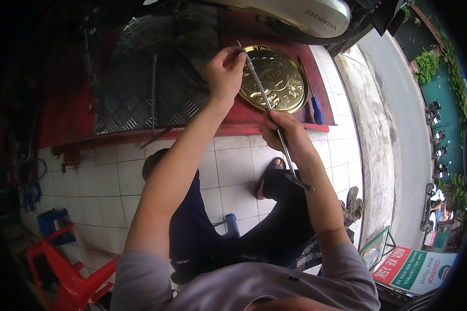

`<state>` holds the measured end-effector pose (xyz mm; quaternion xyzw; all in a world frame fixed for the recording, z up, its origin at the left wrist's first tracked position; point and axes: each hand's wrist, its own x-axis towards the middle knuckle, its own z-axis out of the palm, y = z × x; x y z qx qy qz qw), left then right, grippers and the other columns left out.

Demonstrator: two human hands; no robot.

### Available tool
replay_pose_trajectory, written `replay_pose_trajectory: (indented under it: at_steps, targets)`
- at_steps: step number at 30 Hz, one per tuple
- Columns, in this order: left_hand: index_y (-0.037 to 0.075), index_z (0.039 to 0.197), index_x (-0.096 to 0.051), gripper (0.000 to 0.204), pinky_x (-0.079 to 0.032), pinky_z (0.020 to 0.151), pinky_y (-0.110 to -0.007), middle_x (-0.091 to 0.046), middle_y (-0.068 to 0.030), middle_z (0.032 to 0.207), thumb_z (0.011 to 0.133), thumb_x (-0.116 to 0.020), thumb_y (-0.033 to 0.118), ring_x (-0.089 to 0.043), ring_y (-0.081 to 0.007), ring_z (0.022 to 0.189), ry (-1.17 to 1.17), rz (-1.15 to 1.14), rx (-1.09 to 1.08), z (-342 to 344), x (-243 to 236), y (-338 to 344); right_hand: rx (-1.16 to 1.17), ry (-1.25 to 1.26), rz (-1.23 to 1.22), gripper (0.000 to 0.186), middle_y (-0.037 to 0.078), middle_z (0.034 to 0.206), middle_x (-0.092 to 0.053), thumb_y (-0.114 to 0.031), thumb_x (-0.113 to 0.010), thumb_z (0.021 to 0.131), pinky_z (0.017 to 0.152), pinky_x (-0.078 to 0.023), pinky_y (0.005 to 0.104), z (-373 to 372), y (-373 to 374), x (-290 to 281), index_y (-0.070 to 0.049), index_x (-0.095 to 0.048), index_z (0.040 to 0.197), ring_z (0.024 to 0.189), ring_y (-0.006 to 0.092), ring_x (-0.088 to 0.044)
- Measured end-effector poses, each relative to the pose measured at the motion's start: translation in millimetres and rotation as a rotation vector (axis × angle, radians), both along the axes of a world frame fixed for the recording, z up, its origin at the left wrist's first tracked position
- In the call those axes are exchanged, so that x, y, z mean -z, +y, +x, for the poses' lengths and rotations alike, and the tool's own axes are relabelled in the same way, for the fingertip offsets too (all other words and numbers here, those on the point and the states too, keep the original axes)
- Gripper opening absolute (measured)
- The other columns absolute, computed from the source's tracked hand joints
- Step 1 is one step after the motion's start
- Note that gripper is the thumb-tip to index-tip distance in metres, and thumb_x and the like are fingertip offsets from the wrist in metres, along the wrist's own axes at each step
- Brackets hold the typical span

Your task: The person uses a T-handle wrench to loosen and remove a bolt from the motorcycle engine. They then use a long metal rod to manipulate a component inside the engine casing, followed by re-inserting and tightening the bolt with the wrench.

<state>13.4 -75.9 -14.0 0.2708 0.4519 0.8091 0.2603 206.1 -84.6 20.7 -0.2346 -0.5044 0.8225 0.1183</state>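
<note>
White floor [234, 161] leaves some open room nearside of the grip, up to the red bench's [237, 115] edge by the right hand [289, 133]. Gold embossed tray [283, 78] sits below the shaft. T-bar's [259, 84] slim, shiny, slanted: left hand [225, 71] pinching near its far end, right wrapped lower down. Blue-handled screwdriver [317, 110] lies off right.

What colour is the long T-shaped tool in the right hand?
The tool is shiny silver; it shows best in the head view.
</note>
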Motion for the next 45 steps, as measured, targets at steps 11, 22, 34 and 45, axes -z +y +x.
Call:
replay_pose_trajectory:
  at_steps: [11, 22, 34, 45]
  targets:
    - [0.006, 0.116, -0.049, 0.028, -0.047, 0.055, -0.022, -0.062, -0.003, 0.089, 0.091, -0.061, 0.009, -0.065, -0.0107, 0.071, 0.204, 0.176, 0.017, -3, -12, 0, 0.027, -0.091, 0.34, 0.037, -0.003, 0.06, -0.04, -0.031, -0.039, 0.102, 0.048, -0.026, 0.0237, -13, -8, 6, -0.011, -0.043, 0.072, 0.053, 0.0061, -0.034]
    - [0.011, 0.116, -0.049, 0.027, -0.046, 0.052, -0.024, -0.062, -0.0043, 0.075, 0.093, -0.06, 0.02, -0.061, -0.0124, 0.061, 0.054, 0.322, 0.013, -56, -48, -19, 0.061, -0.159, 0.719, 0.038, -0.002, 0.057, -0.04, -0.032, -0.041, 0.101, 0.045, -0.025, 0.024, -81, -28, -50, -0.009, -0.044, 0.071, 0.048, 0.0062, -0.031]
    - [0.014, 0.129, -0.048, 0.035, -0.044, 0.049, -0.022, -0.057, -0.001, 0.07, 0.097, -0.056, 0.025, -0.054, -0.0085, 0.055, -0.078, 0.41, 0.078, -83, -62, -12, 0.213, -0.299, 0.792, 0.043, 0.001, 0.058, -0.047, -0.031, -0.045, 0.096, 0.055, -0.034, 0.0283, -130, -38, -80, -0.001, -0.052, 0.066, 0.057, 0.01, -0.041]
    - [0.014, 0.132, -0.046, 0.039, -0.047, 0.052, -0.024, -0.06, -0.0042, 0.074, 0.097, -0.055, 0.028, -0.057, -0.0103, 0.057, -0.174, 0.434, 0.124, -91, -67, -9, 0.171, -0.236, 0.812, 0.035, 0.0, 0.058, -0.047, -0.027, -0.046, 0.096, 0.045, -0.03, 0.0245, -148, -43, -93, -0.003, -0.055, 0.073, 0.048, 0.0079, -0.04]
